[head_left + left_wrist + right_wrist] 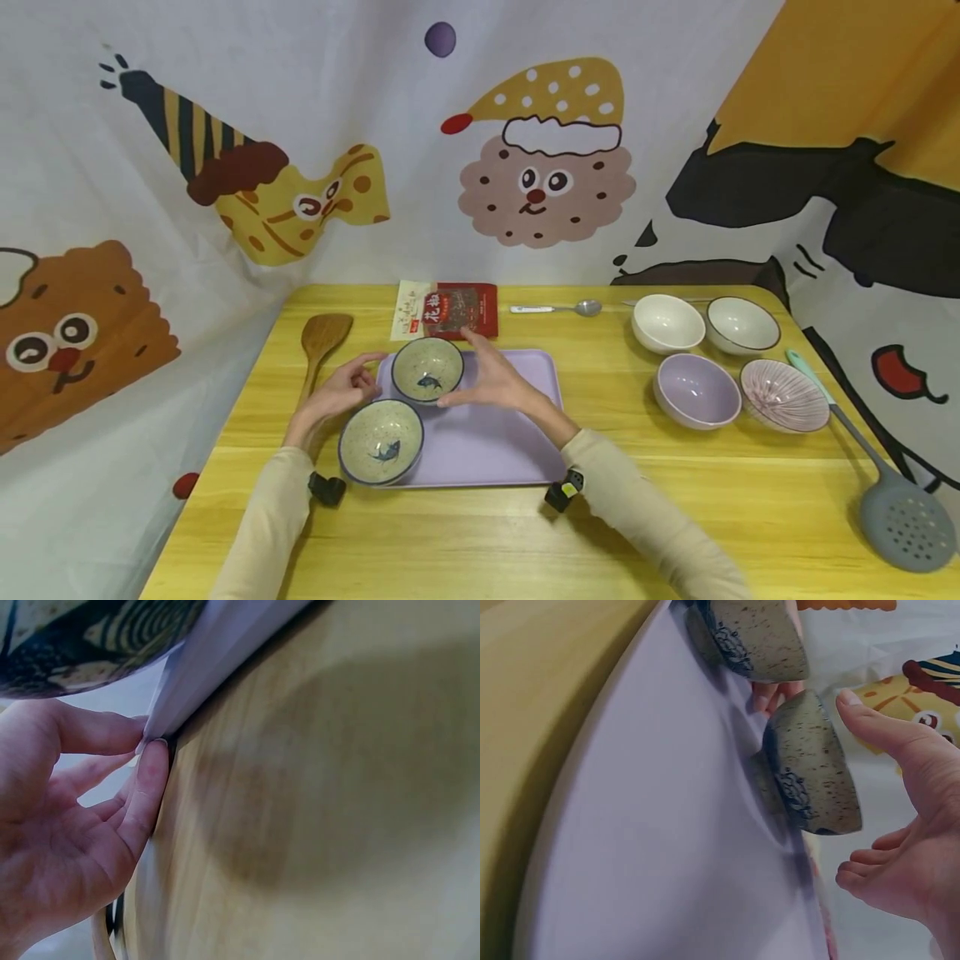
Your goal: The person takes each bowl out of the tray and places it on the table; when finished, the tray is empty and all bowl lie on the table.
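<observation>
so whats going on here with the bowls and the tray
A person is working at a lilac tray on a yellow table. Two speckled fish bowls sit on it: the far bowl and the near bowl. The left hand touches the tray's left edge with its fingertips. The right hand is open beside the far bowl, not gripping it. Four more bowls wait on the right.

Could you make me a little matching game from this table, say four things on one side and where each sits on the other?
Things:
1. wooden spoon
2. metal spoon
3. grey skimmer
4. fish-pattern bowls

Places:
A. on the purple tray
B. far right edge of the table
C. left of the tray
D. at the back, beside the red packet

Pairs: 1-C, 2-D, 3-B, 4-A
</observation>
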A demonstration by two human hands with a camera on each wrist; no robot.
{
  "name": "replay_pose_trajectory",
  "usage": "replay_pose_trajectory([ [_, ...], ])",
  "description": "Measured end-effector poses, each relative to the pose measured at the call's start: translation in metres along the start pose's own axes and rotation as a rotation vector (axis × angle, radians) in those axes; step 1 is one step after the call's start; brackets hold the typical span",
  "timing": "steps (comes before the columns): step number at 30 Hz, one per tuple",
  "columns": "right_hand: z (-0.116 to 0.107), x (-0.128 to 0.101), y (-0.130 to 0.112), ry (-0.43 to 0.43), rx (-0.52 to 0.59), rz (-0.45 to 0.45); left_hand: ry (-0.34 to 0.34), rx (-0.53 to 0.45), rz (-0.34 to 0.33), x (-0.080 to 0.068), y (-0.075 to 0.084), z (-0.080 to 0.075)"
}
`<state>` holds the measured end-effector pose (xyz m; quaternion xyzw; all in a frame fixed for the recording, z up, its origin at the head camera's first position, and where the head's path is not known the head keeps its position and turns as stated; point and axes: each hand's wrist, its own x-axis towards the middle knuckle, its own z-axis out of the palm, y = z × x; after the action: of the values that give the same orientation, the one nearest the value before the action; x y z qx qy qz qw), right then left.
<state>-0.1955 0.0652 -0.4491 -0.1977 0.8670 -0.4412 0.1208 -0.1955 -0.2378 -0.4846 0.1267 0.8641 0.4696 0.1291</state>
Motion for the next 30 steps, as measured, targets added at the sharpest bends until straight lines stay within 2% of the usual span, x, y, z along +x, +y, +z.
replay_pose_trajectory([
  [9, 0.016, 0.011, 0.006, -0.034, 0.042, -0.083, -0.010, 0.016, 0.022, 0.000, 0.001, 0.001],
  [17, 0.026, 0.015, 0.008, 0.024, 0.038, -0.111, -0.008, 0.017, -0.005, -0.001, 0.002, 0.000],
  [24, 0.032, 0.013, 0.016, 0.134, 0.018, -0.146, -0.010, 0.009, 0.005, -0.017, 0.038, -0.003],
  [30, 0.034, 0.007, 0.022, 0.221, 0.030, -0.134, -0.012, -0.013, -0.006, -0.020, 0.042, -0.004],
])
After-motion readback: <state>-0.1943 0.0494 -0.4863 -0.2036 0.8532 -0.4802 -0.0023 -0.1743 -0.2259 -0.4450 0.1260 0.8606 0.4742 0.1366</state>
